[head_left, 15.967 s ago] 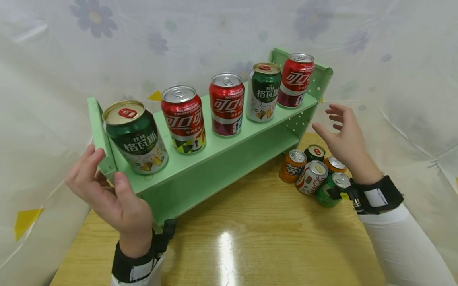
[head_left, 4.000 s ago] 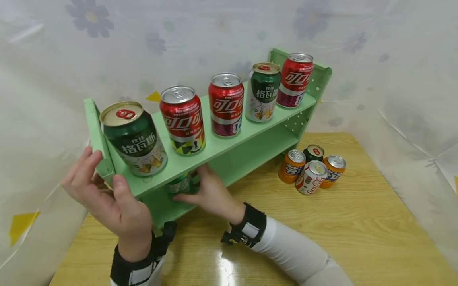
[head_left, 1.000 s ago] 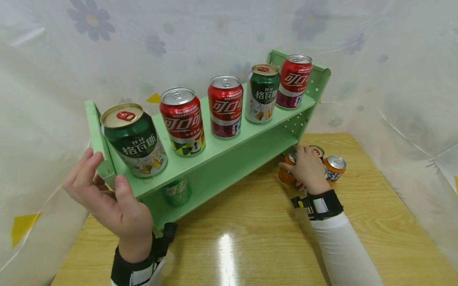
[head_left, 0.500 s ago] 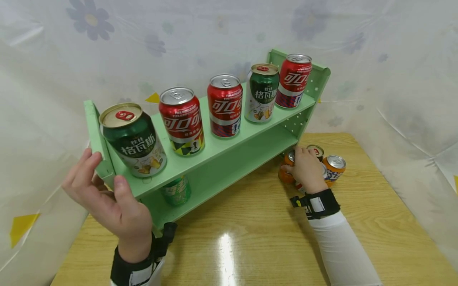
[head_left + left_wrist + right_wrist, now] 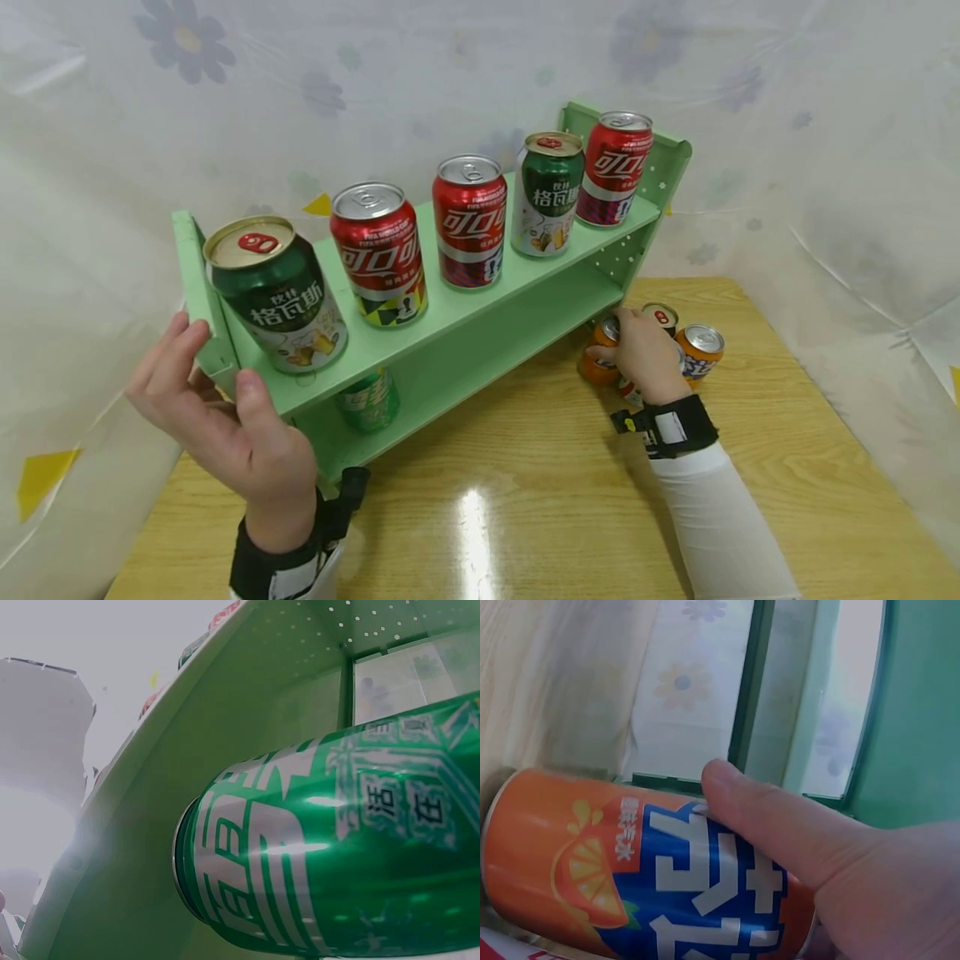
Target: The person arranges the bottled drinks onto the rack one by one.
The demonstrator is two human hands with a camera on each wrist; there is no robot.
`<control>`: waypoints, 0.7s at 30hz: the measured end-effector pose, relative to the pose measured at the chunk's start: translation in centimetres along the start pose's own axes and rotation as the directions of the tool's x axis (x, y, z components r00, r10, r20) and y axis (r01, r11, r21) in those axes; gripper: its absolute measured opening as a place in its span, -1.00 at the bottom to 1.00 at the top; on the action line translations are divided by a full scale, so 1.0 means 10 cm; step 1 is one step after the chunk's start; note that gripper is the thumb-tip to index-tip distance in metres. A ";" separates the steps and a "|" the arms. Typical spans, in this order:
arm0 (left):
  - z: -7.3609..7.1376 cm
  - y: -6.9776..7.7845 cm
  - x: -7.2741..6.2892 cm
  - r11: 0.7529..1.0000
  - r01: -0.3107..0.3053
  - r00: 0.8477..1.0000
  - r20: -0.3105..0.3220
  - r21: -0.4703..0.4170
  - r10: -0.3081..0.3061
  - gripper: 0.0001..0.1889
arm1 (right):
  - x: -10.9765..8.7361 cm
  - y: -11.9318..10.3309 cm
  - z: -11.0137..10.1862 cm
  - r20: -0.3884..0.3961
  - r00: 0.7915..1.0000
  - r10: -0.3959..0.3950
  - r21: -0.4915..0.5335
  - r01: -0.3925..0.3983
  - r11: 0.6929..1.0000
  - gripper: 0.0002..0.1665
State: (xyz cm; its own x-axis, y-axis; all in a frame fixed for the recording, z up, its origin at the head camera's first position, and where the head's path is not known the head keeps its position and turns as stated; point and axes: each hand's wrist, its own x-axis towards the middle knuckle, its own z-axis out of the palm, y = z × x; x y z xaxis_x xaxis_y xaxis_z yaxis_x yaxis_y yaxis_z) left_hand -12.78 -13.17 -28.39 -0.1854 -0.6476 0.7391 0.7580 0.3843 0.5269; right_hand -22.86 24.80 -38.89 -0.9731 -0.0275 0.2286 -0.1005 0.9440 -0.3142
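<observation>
My left hand (image 5: pixel 225 417) holds the left end of a green two-tier shelf (image 5: pixel 480 333), its fingers and thumb on either side of the end panel. At the right, my right hand (image 5: pixel 647 354) grips an orange soda can (image 5: pixel 597 362) standing on the table; in the right wrist view the thumb lies along the can's label (image 5: pixel 705 862). A green soda can (image 5: pixel 371 402) stands at the left of the lower tier, close to the left wrist camera. Beside my right hand are another orange can (image 5: pixel 702 354), a dark can with a gold lid (image 5: pixel 662 315) and a mostly hidden white-and-red can (image 5: pixel 630 392).
Along the upper tier stand red cola cans (image 5: pixel 378 258), (image 5: pixel 470 225), (image 5: pixel 617 171) and green-and-white cans (image 5: pixel 277 300), (image 5: pixel 550 196). The wooden table (image 5: pixel 525 492) extends in front of the shelf. Pale flowered sheeting (image 5: pixel 420 75) hangs behind and at both sides.
The green soda can went from the table group into the lower tier, and my right hand left it there. My right hand then moved right to the orange can. The left hand stays put.
</observation>
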 end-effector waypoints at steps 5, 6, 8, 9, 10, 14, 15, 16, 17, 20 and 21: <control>0.00 0.00 0.00 1.000 0.001 1.000 0.000 0.002 -0.001 -0.63 | -0.01 -0.07 -0.08 0.036 0.999 0.007 0.034 -0.008 0.999 -0.18; 0.00 0.00 0.00 1.000 0.002 1.000 0.000 0.002 -0.002 -0.63 | -0.01 -0.08 -0.10 0.041 0.999 0.009 0.044 -0.011 0.999 -0.18; 0.00 0.00 0.00 1.000 0.004 1.000 0.001 0.001 -0.004 -0.63 | -0.03 -0.11 -0.14 0.042 0.999 -0.002 0.060 -0.001 0.998 -0.19; 0.00 0.00 0.01 1.000 0.003 1.000 0.000 -0.001 -0.003 -0.63 | -0.04 -0.13 -0.16 0.037 0.999 -0.008 0.065 0.006 0.998 -0.19; 0.00 0.00 0.01 1.000 0.003 1.000 -0.001 -0.001 -0.003 -0.62 | -0.05 -0.15 -0.18 0.029 0.999 -0.017 0.070 0.015 0.997 -0.19; 0.00 0.00 0.01 1.000 0.002 1.000 -0.005 0.000 -0.002 -0.62 | -0.06 -0.19 -0.23 -0.025 0.997 -0.071 0.069 0.072 0.995 -0.20; 0.00 0.00 0.01 1.000 0.002 1.000 -0.005 0.000 -0.002 -0.62 | -0.06 -0.19 -0.24 -0.044 0.995 -0.086 0.065 0.088 0.994 -0.20; 0.00 0.00 0.01 1.000 0.001 1.000 -0.006 0.003 -0.001 -0.62 | -0.06 -0.20 -0.25 -0.057 0.994 -0.094 0.065 0.097 0.993 -0.21; 0.00 0.00 0.01 1.000 -0.001 1.000 -0.007 0.001 0.001 -0.62 | -0.07 -0.21 -0.26 -0.067 0.993 -0.099 0.064 0.103 0.993 -0.22; 0.01 0.00 0.01 1.000 -0.004 1.000 -0.002 -0.012 0.004 -0.62 | -0.10 -0.25 -0.30 -0.089 0.992 -0.086 0.081 0.093 0.992 -0.29; 0.01 0.00 0.01 1.000 -0.006 1.000 0.001 -0.016 0.006 -0.62 | -0.11 -0.27 -0.33 -0.097 0.992 -0.077 0.091 0.086 0.992 -0.31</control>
State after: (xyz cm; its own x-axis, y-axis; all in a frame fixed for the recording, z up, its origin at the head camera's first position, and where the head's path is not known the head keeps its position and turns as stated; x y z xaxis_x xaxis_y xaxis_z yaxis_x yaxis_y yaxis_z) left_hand -12.89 -13.16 -28.30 -0.1811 -0.6448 0.7426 0.7691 0.3777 0.5155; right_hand -20.81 23.39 -35.31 -0.9376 -0.0684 0.3409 -0.2026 0.9042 -0.3759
